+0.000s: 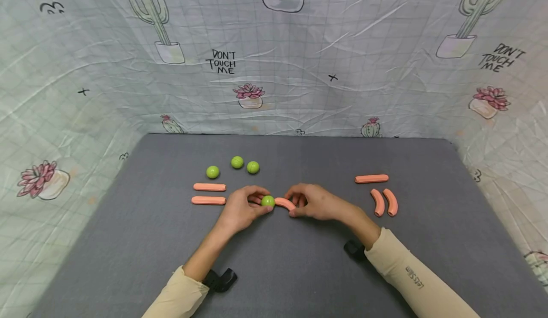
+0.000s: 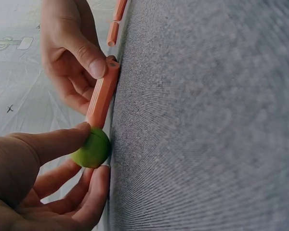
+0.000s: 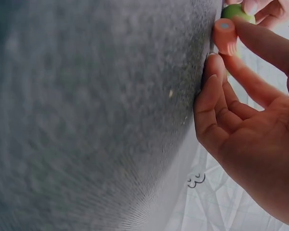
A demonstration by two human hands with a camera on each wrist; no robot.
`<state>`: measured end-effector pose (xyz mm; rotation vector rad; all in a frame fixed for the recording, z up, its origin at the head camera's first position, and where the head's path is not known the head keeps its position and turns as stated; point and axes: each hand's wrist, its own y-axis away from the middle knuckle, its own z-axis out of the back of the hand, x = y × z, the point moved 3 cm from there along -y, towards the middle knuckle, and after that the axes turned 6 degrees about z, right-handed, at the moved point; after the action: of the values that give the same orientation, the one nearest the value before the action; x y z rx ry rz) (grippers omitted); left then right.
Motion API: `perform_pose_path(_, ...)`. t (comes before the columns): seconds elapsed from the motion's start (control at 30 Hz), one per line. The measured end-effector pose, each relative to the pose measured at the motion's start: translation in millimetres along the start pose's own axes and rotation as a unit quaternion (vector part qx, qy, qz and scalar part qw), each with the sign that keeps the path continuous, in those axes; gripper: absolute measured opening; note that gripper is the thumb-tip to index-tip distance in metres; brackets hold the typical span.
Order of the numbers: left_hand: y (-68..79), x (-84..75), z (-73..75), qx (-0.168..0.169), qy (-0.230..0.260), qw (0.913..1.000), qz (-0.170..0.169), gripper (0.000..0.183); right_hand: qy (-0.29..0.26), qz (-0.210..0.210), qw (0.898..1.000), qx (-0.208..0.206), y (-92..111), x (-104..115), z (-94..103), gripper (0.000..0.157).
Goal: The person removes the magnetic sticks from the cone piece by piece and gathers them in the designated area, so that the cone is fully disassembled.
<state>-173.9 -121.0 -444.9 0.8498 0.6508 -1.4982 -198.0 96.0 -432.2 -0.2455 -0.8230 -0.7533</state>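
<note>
Near the middle of the grey table, my left hand pinches a green ball between thumb and fingers. My right hand grips the right end of a curved orange stick, thumb in front and fingers behind. The stick's left end meets the ball, as the left wrist view shows with the ball right at the tip of the stick. In the right wrist view the stick's near end faces the camera, showing a small light-blue centre; the ball is partly hidden behind it.
Three more green balls lie at the back left. Two straight orange sticks lie just left of my left hand. On the right are one straight stick and two curved ones. A printed cloth hangs around the table.
</note>
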Motion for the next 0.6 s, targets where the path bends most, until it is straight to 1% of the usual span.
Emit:
perform_pose_path(0.13, -1.5, 0.2, -0.8, 0.010, 0.002, 0.9999, -0.004, 0.030, -0.010, -0.004, 1.000, -0.010, 1.3, 0.7, -0.3, 0.032)
perform_pose_path(0.23, -2.4, 1.0, -1.1, 0.018, 0.003, 0.9998, -0.002, 0.030, -0.033, 0.000, 0.999, -0.011, 2.2, -0.8, -0.4, 0.038)
perform_pose_path(0.37, -3.8, 2.9, -1.3, 0.025, 0.002, 0.9997, -0.002, 0.030, -0.078, 0.014, 0.997, 0.002, 3.7, -3.0, -1.1, 0.049)
perform_pose_path(0.47, -5.1, 4.2, -1.1, 0.032, 0.005, 0.9995, -0.004, 0.028, -0.109, 0.018, 0.994, 0.010, 4.4, -3.9, -1.5, 0.052)
perform_pose_path(0.6, -6.5, 4.9, -0.8, 0.044, 0.008, 0.9990, -0.006, 0.028, -0.130, 0.015, 0.991, 0.015, 4.5, -5.3, -1.3, 0.055)
